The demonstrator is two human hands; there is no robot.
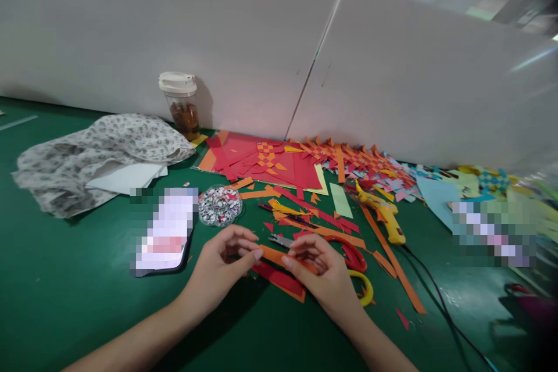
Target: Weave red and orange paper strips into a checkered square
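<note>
Between my hands is a strip of orange paper (274, 254), held just above the green table. My left hand (220, 261) pinches its left end between thumb and fingers. The other end is in the closed fingers of my right hand (325, 270), which hide part of it. Under the strip lies a red paper piece (281, 282) with orange along its edge. Beside my right hand are a red scissors handle (355, 256) and a yellow handle loop (368, 289); my hand covers part of the scissors. Loose red and orange strips (322, 232) lie beyond my fingers.
A round clear case of googly eyes (221, 205) sits beside a phone (168, 232). To the right, a yellow glue gun (386, 218) trails a black cord (440, 296). Woven paper fish (349, 157), red sheets (296, 168), a lidded cup (181, 107) and patterned cloth (108, 145) line the back.
</note>
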